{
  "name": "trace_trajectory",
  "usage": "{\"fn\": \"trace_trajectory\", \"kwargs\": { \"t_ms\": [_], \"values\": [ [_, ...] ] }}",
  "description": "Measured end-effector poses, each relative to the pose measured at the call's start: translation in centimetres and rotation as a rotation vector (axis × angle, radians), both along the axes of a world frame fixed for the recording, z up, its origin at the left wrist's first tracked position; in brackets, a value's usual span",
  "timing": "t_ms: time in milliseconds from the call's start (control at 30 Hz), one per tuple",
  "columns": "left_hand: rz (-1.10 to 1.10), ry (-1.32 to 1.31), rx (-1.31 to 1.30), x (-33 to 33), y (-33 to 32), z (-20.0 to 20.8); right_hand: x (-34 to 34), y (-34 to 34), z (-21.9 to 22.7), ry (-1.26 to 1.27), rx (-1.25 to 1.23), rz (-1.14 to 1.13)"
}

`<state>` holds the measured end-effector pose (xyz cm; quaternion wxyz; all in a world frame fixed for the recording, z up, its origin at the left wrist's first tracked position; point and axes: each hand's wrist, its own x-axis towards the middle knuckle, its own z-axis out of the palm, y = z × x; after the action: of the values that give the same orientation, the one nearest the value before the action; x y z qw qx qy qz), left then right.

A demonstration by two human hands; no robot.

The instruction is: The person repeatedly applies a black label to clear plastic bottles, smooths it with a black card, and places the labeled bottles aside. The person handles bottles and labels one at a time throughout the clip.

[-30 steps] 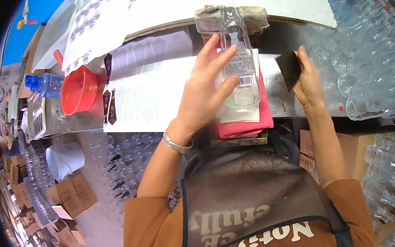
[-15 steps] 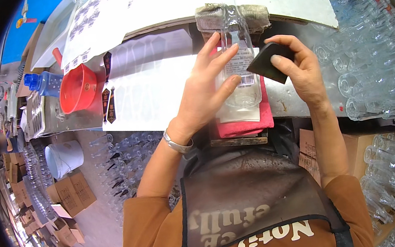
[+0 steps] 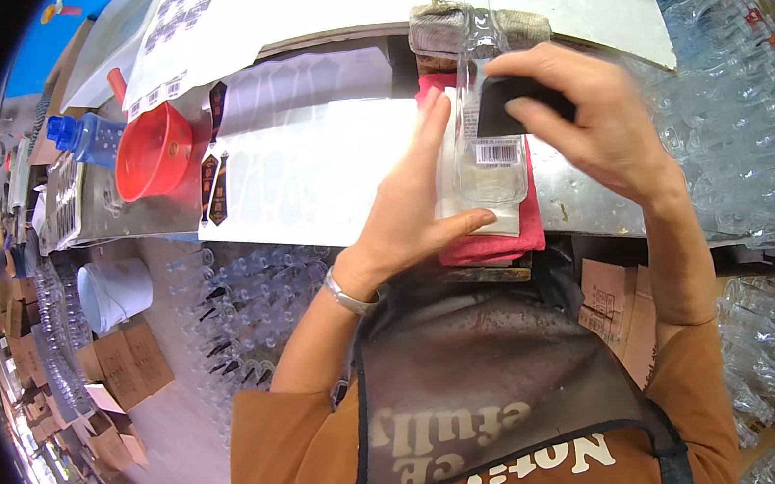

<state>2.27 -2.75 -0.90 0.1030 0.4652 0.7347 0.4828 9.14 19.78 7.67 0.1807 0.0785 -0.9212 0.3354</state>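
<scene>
A clear glass bottle (image 3: pixel 491 188) lies on its back, its neck pointing away from me and resting on a rolled rag (image 3: pixel 528 26). Under its body are a white sheet and a folded red cloth (image 3: pixel 512 244). On the bottle's upper face sits a printed label (image 3: pixel 498 151) with a barcode. My right hand (image 3: pixel 585 115) grips a flat black scraper pad (image 3: pixel 500 109), which covers the upper part of that label. Along the bottle's left side my left hand (image 3: pixel 406 195) is open, fingers stretched out, thumb near the bottle's base.
Label sheets (image 3: pixel 288 167) spread to the left, beside a red plastic scoop (image 3: pixel 154 154) and a blue bottle (image 3: pixel 81 141). Many clear bottles (image 3: pixel 737 123) crowd the right side. A white bucket (image 3: pixel 115 292) and cardboard boxes (image 3: pixel 126 368) stand on the floor at left.
My right hand has brought the black scraper pad left onto the label. My left hand has shifted off the label to the bottle's left side, its thumb now lower.
</scene>
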Motion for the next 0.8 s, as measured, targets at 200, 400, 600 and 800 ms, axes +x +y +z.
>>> {"fn": "trace_trajectory", "kwargs": {
  "t_ms": [200,400,600,800],
  "values": [
    [0.083,-0.064,0.129,1.6,0.3,-1.3,-1.8,-0.9,1.7,0.043,0.21,0.026],
    [0.142,-0.002,0.169,2.2,0.6,-1.3,-3.9,-1.9,2.7,0.118,0.435,-0.048],
    [0.151,-0.056,0.197,2.4,0.9,-1.4,-4.1,-1.0,1.8,0.234,0.468,-0.106],
    [0.155,-0.114,0.179,2.5,0.3,-1.2,-0.4,-2.5,-0.1,0.042,0.153,0.158]
  ]
}}
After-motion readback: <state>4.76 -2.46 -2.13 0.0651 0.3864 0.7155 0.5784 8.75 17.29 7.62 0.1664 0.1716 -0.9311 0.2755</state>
